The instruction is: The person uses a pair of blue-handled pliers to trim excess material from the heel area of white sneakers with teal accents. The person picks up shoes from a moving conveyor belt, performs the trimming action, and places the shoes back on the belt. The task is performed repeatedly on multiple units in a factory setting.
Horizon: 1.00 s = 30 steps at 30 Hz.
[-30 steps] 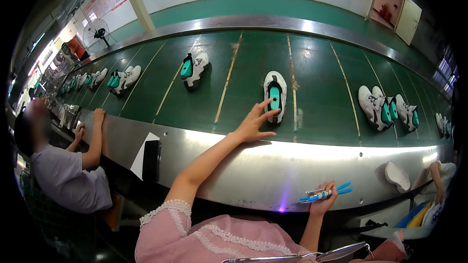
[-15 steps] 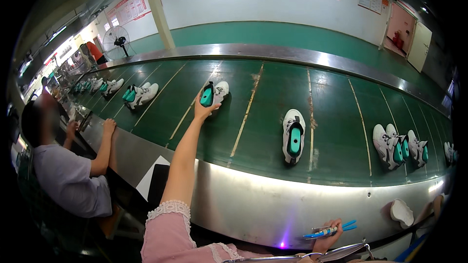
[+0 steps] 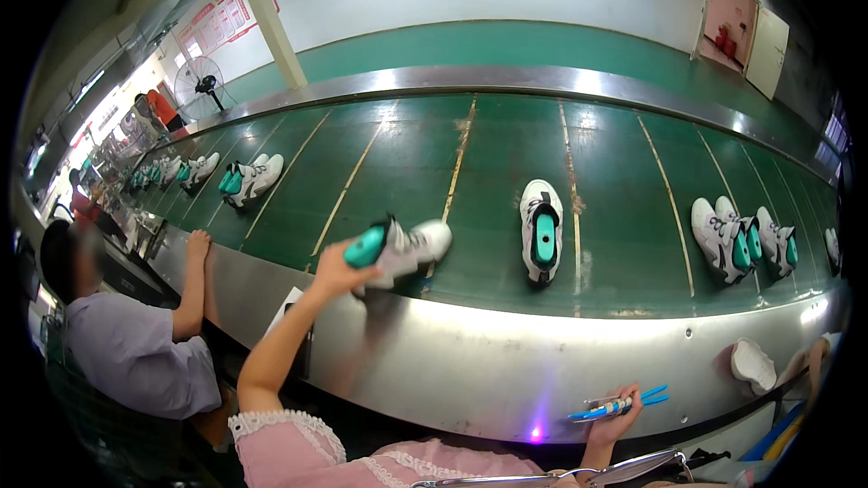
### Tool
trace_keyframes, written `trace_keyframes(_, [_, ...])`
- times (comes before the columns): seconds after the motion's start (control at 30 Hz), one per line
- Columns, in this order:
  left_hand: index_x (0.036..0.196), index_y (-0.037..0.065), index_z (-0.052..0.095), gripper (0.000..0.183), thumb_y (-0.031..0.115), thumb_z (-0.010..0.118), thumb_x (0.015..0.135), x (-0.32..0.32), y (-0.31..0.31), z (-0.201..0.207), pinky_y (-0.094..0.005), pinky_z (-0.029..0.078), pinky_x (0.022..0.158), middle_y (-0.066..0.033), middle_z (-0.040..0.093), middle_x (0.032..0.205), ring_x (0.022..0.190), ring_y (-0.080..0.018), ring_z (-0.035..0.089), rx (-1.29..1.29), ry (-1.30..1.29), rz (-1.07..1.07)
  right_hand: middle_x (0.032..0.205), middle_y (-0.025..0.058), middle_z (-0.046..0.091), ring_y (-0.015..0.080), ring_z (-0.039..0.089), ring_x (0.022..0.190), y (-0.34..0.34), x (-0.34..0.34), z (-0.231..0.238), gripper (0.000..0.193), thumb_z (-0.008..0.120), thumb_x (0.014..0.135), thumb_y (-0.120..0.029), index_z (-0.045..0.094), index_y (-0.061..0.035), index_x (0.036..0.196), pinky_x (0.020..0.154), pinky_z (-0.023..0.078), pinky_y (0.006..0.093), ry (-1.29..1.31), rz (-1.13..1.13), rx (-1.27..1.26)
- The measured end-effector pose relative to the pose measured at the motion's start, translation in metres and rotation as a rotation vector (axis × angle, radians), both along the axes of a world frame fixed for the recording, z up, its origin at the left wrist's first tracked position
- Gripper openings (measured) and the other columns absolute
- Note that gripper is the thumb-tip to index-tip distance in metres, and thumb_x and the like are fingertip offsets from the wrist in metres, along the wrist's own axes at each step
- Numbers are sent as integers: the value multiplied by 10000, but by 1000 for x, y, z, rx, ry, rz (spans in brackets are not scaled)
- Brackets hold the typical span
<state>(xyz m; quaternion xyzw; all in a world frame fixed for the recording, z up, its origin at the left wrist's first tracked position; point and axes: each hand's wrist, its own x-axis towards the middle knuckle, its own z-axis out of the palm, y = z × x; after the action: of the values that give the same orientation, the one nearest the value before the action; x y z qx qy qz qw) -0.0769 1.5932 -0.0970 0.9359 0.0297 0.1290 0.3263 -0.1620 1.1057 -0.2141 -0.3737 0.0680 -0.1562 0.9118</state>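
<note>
A white and grey sneaker [image 3: 418, 248] with a black collar and a teal shoe last inside is in my left hand [image 3: 334, 273], whose fingers close round its heel end. It is tilted and slightly blurred, over the near edge of the green conveyor belt [image 3: 506, 149], toe pointing right. My right hand [image 3: 626, 399], low over the steel front edge, is closed on thin blue pen-like tools [image 3: 592, 413]; their exact kind is unclear. A small purple light [image 3: 536, 435] glows left of them. Another sneaker [image 3: 542, 233] with a teal last stands upright on the belt ahead of my right hand.
More sneakers [image 3: 721, 242] stand on the belt at the right, and others [image 3: 251, 183] at the left. A co-worker [image 3: 140, 352] sits at the left, one forearm on the steel edge [image 3: 506, 357]. A white shell-shaped piece [image 3: 752, 366] lies at the right.
My left hand has brought the sneaker from the middle of the belt to its near edge, turning its toe rightward. My right hand keeps its hold on the blue tools. The view has shifted slightly.
</note>
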Motion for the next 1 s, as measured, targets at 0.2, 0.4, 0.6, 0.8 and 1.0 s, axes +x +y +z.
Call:
trace_keyframes(0.2, [1168,-25,533,695,302,802,616,-138,-99,-31,-330,495,770,-203,636,956,893,-259,643,-6,-213,33,558,-14,263,76,249,473,7,2,1,265,339,916,-279,307,-121,705,414,229,241,0,3,65])
trace_keyframes(0.4, [1226,-36,458,734,289,775,650,-161,-169,-43,-342,496,761,-212,600,1038,893,-331,619,23,-262,127,616,-10,277,79,290,511,9,-1,11,230,349,901,-246,314,-118,713,469,299,226,16,-24,77])
trace_keyframes(0.6, [1339,15,327,816,273,753,692,-174,-161,6,-313,495,769,-185,530,1194,933,-246,617,-274,265,-232,625,-5,279,84,284,531,7,-3,5,212,352,899,-241,326,-111,734,474,284,224,-104,-10,98])
trace_keyframes(0.8, [1154,5,544,482,355,589,827,-92,-120,-5,-339,480,765,-177,609,1059,864,-287,630,-43,40,-42,635,-6,297,81,282,533,14,-4,5,210,339,897,-242,341,-107,737,478,278,230,-107,-29,160])
trace_keyframes(1.0, [943,-8,638,580,536,602,747,35,-121,-83,-331,481,735,-158,646,893,819,-244,625,-309,297,-6,706,-2,382,83,353,576,7,-5,-11,229,342,936,-266,397,-99,789,539,356,237,-234,73,174])
